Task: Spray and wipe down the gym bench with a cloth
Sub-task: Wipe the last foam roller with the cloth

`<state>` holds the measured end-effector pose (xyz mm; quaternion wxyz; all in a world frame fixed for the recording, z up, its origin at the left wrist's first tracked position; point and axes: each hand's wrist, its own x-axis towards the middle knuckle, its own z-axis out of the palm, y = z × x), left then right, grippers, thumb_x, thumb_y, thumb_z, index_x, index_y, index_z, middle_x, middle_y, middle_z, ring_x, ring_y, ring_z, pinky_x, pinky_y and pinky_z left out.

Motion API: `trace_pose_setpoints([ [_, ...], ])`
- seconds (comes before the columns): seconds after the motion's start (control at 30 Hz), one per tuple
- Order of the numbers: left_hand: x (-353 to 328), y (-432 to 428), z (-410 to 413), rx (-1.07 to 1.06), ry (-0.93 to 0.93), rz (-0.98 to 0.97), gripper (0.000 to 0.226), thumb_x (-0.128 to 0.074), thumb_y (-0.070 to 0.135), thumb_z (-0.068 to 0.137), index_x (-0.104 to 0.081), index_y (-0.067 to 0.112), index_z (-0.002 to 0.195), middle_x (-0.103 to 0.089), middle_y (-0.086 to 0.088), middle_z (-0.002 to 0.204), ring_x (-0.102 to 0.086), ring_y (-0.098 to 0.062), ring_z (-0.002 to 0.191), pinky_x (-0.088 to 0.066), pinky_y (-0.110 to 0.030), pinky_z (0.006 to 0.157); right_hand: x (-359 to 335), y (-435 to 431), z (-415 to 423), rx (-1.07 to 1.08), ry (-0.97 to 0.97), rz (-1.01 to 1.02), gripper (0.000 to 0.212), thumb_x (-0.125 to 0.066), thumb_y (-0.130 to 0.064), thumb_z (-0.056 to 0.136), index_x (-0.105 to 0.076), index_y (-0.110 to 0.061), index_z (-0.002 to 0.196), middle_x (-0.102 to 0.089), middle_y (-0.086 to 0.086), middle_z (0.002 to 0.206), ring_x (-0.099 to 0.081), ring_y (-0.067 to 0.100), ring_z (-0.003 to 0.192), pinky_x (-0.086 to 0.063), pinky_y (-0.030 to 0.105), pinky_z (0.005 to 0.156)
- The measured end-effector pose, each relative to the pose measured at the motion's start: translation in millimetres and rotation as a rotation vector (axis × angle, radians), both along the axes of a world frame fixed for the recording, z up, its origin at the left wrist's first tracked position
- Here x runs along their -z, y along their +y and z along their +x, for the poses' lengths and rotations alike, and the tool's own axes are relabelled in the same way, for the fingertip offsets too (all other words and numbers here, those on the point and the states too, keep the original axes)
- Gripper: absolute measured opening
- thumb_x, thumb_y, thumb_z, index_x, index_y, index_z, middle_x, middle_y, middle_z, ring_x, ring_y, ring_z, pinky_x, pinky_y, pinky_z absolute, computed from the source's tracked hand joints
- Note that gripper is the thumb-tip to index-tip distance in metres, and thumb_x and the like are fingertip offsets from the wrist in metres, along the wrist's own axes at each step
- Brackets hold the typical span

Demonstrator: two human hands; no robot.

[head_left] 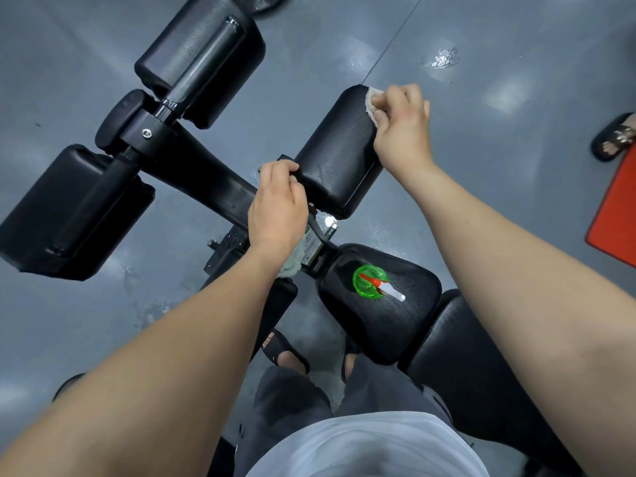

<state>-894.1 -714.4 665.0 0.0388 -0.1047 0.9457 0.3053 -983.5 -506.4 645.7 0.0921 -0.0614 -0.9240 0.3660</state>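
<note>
On the bench (213, 173), at the near-right roller pad (339, 149): both hands at work. Lies with its long axis slanting from the centre beam, low and left, out to the free end, up and right.

Left hand (278, 204) curled over the pad's inner end, gripping pale fluffy cloth (292, 261), showing by the fingertips and hanging below the wrist. Right hand (402, 129) closed round more pale cloth at the pad's outer end, pressing it onto the corner. Cannot tell whether one cloth or two.

Nearer the body, standing upright on the seat pad (409, 332): green spray bottle (373, 282), seen from straight above. White nozzle pointing down-right toward the seat's right edge; red trigger pointing the opposite way, up-left toward the left hand. Well apart from both hands.

Between seat pad and roller pad, stuck on the frame: green-and-white sticker (311, 247), print too small to read.

Beyond, to the left: two more black roller pads (75, 211). Underneath, grey floor (516, 98) with wet patches. At the right edge, red mat (616, 215) and a sandalled foot (614, 139).
</note>
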Motion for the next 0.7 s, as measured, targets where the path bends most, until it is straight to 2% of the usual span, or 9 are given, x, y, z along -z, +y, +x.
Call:
trace_pose_setpoints([
  [0.1, 1, 0, -1, -0.023, -0.015, -0.007, 0.033, -0.035, 0.031, 0.105, -0.053, 0.026, 0.133, -0.049, 0.011, 0.138, -0.047, -0.005, 0.093, -0.037, -0.030, 0.084, 7, 3, 13, 0.060, -0.029, -0.065, 0.018, -0.046, -0.007, 0.095, -0.058, -0.008, 0.108, -0.049, 0.008, 0.121, -0.044, 0.029, 0.108, -0.037, 0.027, 0.091],
  [0.2, 2, 1, -3, -0.012, -0.026, -0.023, 0.035, -0.036, 0.033, 0.105, -0.053, 0.026, 0.135, -0.050, 0.009, 0.140, -0.054, -0.010, 0.102, -0.037, -0.030, 0.086, 11, 5, 23, 0.104, 0.001, -0.095, 0.017, -0.047, -0.009, 0.093, -0.057, -0.007, 0.106, -0.047, 0.005, 0.117, -0.053, 0.032, 0.109, -0.045, 0.037, 0.098],
  [0.27, 2, 2, -3, -0.005, -0.026, -0.028, 0.035, -0.037, 0.033, 0.105, -0.053, 0.026, 0.135, -0.050, 0.008, 0.140, -0.057, -0.013, 0.108, -0.037, -0.030, 0.086, 8, 3, 21, 0.115, 0.011, -0.104, 0.018, -0.048, -0.008, 0.092, -0.059, -0.009, 0.107, -0.047, 0.003, 0.115, -0.055, 0.032, 0.107, -0.046, 0.038, 0.099],
  [0.33, 2, 2, -3, -0.001, -0.027, -0.031, 0.035, -0.038, 0.033, 0.105, -0.054, 0.025, 0.135, -0.051, 0.009, 0.140, -0.057, -0.015, 0.109, -0.036, -0.030, 0.085, 1, 2, 9, 0.119, 0.022, -0.119, 0.021, -0.049, -0.010, 0.094, -0.063, -0.012, 0.109, -0.048, 0.002, 0.114, -0.054, 0.031, 0.108, -0.043, 0.032, 0.099],
  [0.4, 2, 2, -4, 0.003, -0.021, -0.029, 0.034, -0.038, 0.032, 0.105, -0.054, 0.024, 0.134, -0.051, 0.009, 0.140, -0.057, -0.014, 0.108, -0.036, -0.029, 0.085, -4, 4, -5, 0.118, 0.000, -0.104, 0.021, -0.049, -0.013, 0.098, -0.066, -0.014, 0.111, -0.053, 0.005, 0.118, -0.052, 0.030, 0.111, -0.035, 0.021, 0.093],
  [0.53, 3, 0, -4, 0.001, -0.018, -0.024, 0.034, -0.037, 0.032, 0.104, -0.055, 0.024, 0.132, -0.051, 0.009, 0.138, -0.059, -0.016, 0.104, -0.044, -0.034, 0.087, -3, 5, -13, 0.067, -0.002, -0.030, 0.024, -0.047, -0.013, 0.098, -0.067, -0.013, 0.113, -0.058, 0.007, 0.118, -0.051, 0.032, 0.110, -0.026, 0.011, 0.083],
  [0.57, 4, 0, -3, 0.003, -0.018, -0.022, 0.034, -0.037, 0.032, 0.104, -0.055, 0.024, 0.132, -0.051, 0.009, 0.138, -0.060, -0.016, 0.104, -0.043, -0.034, 0.086, -1, 5, -10, 0.058, 0.018, -0.020, 0.025, -0.047, -0.013, 0.098, -0.067, -0.013, 0.113, -0.058, 0.008, 0.117, -0.052, 0.033, 0.108, -0.026, 0.010, 0.084],
  [0.7, 4, 1, -4, 0.010, -0.011, -0.026, 0.034, -0.038, 0.032, 0.104, -0.055, 0.024, 0.132, -0.051, 0.009, 0.138, -0.059, -0.015, 0.104, -0.042, -0.033, 0.086, 2, -1, 6, 0.026, 0.089, -0.031, 0.022, -0.051, -0.010, 0.094, -0.070, -0.011, 0.106, -0.060, 0.011, 0.111, -0.053, 0.033, 0.102, -0.035, 0.019, 0.090],
])
